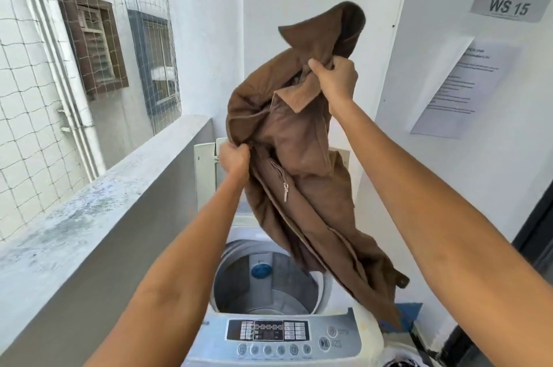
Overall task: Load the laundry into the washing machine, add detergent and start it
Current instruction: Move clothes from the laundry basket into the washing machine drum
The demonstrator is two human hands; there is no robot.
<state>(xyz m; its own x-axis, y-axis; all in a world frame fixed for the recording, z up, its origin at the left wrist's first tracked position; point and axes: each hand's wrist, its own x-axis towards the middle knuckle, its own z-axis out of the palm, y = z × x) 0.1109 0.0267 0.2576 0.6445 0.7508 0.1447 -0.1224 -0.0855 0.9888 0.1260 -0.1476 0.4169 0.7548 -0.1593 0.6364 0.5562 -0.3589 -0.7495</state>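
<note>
Laundry here is one brown jacket (287, 139) held up above the washing machine (269, 277), whose lid stands raised and drum looks bare. Left hand (235, 158) grips its side edge; right hand (336, 77) clutches the collar higher up. Its hem trails past the rim's right side and, if dropped now, could snag outside the tub.

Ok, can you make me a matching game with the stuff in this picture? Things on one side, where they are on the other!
Things:
1. brown jacket
2. blue round piece
3. WS 15 sign
4. button panel

Places:
A. taped on the wall
B. held up in both hands
C. on the washer's near edge
D. down inside the drum

Pairs: 1-B, 2-D, 3-A, 4-C
</note>
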